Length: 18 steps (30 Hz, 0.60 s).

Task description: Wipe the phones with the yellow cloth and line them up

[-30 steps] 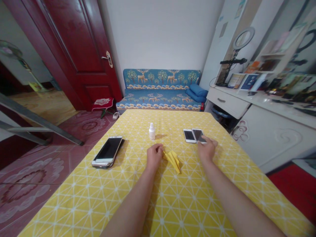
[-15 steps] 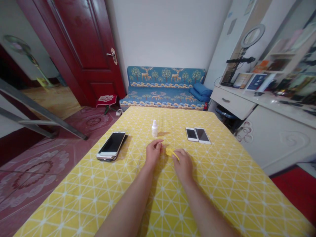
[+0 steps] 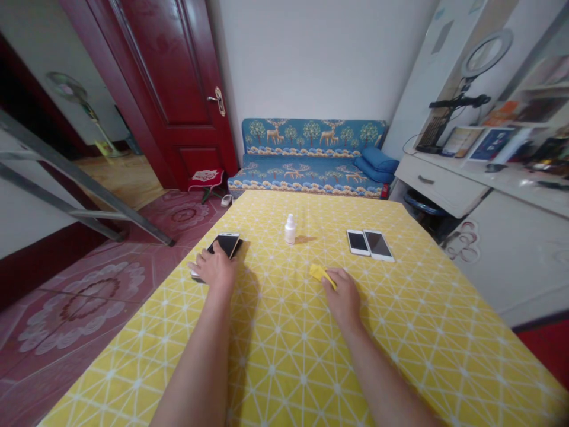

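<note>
My left hand (image 3: 216,268) lies on top of a stack of dark-screened phones (image 3: 225,244) at the left side of the yellow-clothed table (image 3: 284,332), fingers curled over the near end of the stack. My right hand (image 3: 343,295) is closed on a small folded yellow cloth (image 3: 319,272) near the table's middle. A small white dropper bottle (image 3: 290,230) stands upright beyond and between the hands. Two white phones (image 3: 370,244) lie side by side, screens up, to the right of the bottle.
A blue patterned sofa (image 3: 311,157) stands past the table's far edge. A dark red door (image 3: 171,89) is at the back left. A white desk (image 3: 448,184) with a ring light (image 3: 483,53) runs along the right. Metal rails (image 3: 84,204) slant at the left.
My left hand has moved from the table's middle out left onto the phone stack. My right hand came off the two white phones, went to the yellow cloth and holds it.
</note>
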{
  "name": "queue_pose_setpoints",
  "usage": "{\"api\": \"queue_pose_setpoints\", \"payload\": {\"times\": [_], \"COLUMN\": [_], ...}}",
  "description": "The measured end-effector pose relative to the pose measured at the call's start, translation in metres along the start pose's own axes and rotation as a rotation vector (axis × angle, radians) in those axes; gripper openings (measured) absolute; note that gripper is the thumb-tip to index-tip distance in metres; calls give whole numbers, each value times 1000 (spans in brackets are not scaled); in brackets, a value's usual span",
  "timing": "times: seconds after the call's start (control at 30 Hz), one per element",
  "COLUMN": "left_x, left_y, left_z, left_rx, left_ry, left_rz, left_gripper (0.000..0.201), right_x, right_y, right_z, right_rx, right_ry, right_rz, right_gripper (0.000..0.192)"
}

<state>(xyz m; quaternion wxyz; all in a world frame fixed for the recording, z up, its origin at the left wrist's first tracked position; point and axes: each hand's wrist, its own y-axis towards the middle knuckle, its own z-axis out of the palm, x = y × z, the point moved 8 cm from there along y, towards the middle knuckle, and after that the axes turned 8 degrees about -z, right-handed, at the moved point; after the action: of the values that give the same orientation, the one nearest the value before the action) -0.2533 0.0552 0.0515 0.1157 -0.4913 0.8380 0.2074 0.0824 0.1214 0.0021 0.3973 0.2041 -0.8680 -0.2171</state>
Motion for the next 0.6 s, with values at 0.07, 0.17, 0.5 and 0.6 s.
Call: {"api": "queue_pose_setpoints", "payload": {"times": [0.07,0.17,0.5,0.6], "left_x": [2,4,-10,-41], "left_y": [0,0,-20,-45], "left_z": [2,-2,-31,-31], "left_rx": [-1,-35,-273,-152], "left_ry": [19,-40,-458,-840], "left_rz": [12,-6,65,221], "left_gripper": [59,60,79,85], "right_x": [0,1,3,0], "right_y": [0,-1,0,0], "right_z": [0,-1,-4,-8], "right_rx": [-1,-8,-60,-95], "right_ry": [12,26,124,182], "right_rz": [3,7,65,100], "right_gripper": [22,22,17,17]}}
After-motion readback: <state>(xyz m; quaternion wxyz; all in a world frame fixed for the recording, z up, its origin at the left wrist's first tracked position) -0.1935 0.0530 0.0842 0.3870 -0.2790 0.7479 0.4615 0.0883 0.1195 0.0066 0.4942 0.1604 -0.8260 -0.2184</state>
